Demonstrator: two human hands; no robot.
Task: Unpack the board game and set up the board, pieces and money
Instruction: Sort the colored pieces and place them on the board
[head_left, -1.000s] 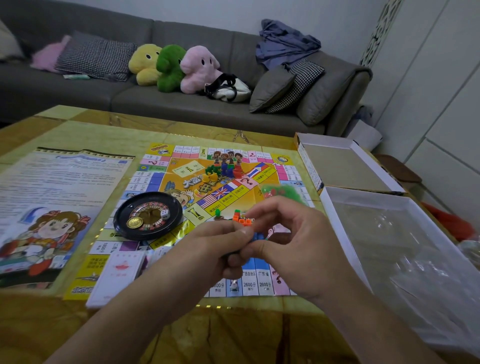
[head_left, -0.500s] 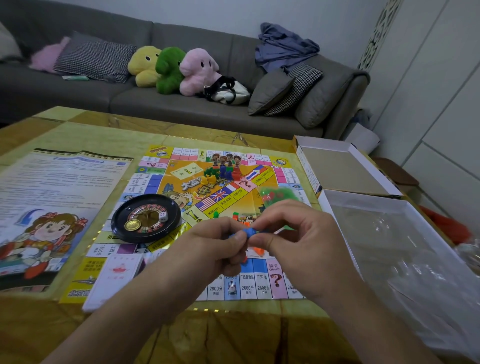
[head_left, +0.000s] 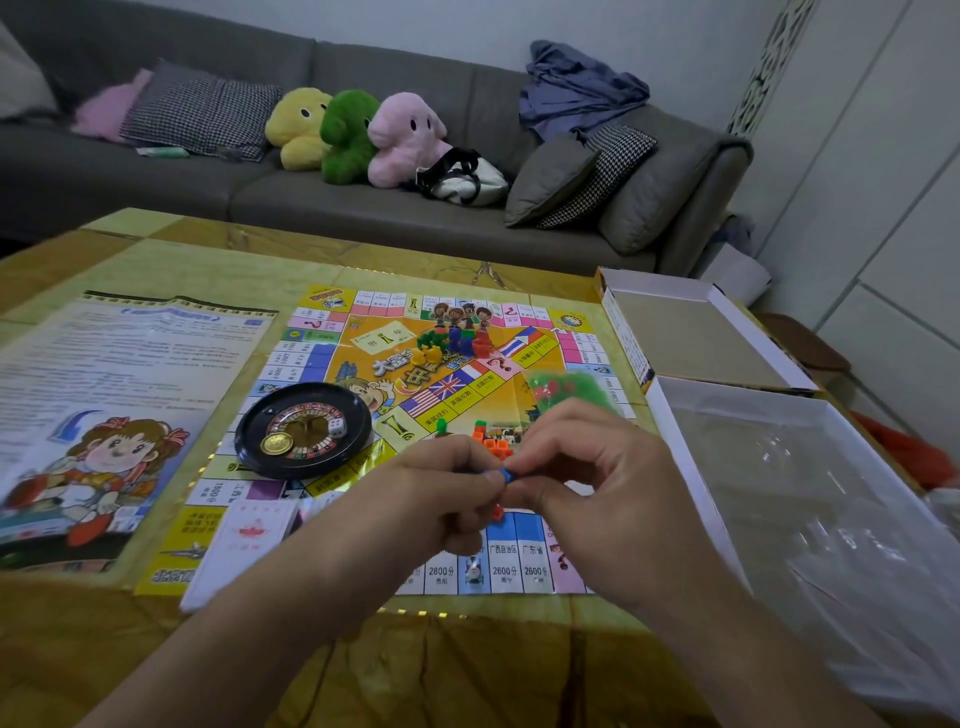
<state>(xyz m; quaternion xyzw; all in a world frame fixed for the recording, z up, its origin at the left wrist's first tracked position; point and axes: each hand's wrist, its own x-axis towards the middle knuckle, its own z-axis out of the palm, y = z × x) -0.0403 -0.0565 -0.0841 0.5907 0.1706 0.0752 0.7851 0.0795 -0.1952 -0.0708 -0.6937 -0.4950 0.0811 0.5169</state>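
Behind sits a sofa (head_left: 363, 208); both hands' fingers (head_left: 483, 470) pinch a blue piece (head_left: 497, 474) over the board (head_left: 363, 364)

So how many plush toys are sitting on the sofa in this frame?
3, side by side on the sofa seat: the yellow plush toy on the left, the green plush toy in the middle, the pink plush toy on the right beside a bag. None seems hidden.

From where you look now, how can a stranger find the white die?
Find the game board on the yellow table. On its left part sits a black roulette wheel. The white die lies inside it, right of the gold coin: the only white cube with dots.
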